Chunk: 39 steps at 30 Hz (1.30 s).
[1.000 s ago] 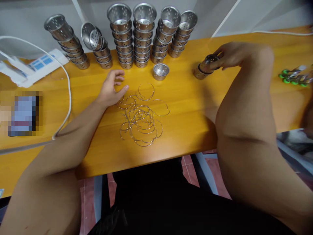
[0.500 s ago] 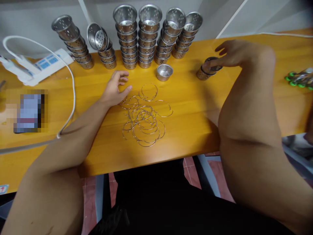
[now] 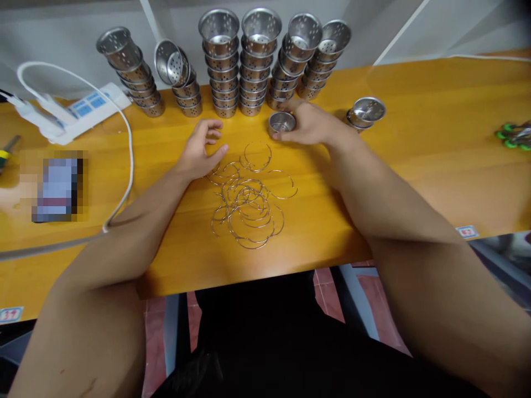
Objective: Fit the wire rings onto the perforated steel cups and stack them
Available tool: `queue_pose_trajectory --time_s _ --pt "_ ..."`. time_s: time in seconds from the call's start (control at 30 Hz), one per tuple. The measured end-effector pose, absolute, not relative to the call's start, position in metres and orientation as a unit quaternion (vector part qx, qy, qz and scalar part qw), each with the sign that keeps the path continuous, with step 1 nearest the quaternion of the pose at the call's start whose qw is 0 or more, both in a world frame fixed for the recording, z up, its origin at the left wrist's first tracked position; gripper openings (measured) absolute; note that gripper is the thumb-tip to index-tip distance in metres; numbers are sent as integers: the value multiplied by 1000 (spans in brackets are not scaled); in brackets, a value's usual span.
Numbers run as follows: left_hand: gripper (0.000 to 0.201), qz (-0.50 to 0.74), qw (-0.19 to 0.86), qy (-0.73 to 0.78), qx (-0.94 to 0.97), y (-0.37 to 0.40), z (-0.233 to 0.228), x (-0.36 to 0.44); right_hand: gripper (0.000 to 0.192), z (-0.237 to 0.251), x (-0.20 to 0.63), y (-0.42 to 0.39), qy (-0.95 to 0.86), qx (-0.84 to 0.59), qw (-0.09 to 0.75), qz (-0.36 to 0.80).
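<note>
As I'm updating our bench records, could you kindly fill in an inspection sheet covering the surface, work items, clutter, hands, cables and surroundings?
Surface: yellow wooden table, upright at no point covered by a mat.
Work items: six stacks of perforated metal cups at the back; a short stack to the right; single cup in front; tangled wire rings.
Clutter: pixelated phone-like object; green-wheeled item, cut off by the frame.
Hands: left hand open, empty, beside the rings; right hand at the single cup, grip unclear.
Cables: white cable loops from the power strip.
Surroundings: grey panel behind; reddish floor.
</note>
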<state>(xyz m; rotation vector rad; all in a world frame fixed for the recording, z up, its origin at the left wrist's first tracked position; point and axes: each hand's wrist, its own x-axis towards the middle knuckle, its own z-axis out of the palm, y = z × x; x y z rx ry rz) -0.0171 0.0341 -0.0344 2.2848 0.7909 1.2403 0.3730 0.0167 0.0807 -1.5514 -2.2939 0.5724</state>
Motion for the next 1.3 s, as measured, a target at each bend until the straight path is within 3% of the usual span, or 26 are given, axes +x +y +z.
queue_pose_trajectory --time_s 0.13,0.33,0.47,0.6,0.73,0.83,0.93,1.17,1.3 --pt "78 431 225 293 823 34 -34 -16 86 62 357 18 -811 -497 243 191" --pt "125 417 227 272 837 20 -20 -6 98 57 288 -19 -825 -426 316 197" --pt "112 357 206 337 847 0 -3 -2 99 52 257 -39 -831 -408 312 216" --pt "100 410 204 363 812 5 -6 2 93 67 267 -43 -816 -433 300 240" --pt "86 486 198 397 753 21 -13 2 51 90 289 -45 -870 -374 162 277" --pt "78 489 171 404 754 26 -13 -2 51 94 292 -54 -918 -280 54 275" --pt "79 475 143 395 773 28 -15 -7 60 89 285 -63 -937 -255 18 237" --pt "86 464 169 388 778 39 -30 -14 13 88 266 -71 -929 -293 -5 228" --pt "84 471 167 390 774 38 -29 -13 14 90 259 -74 -930 -303 -11 207"
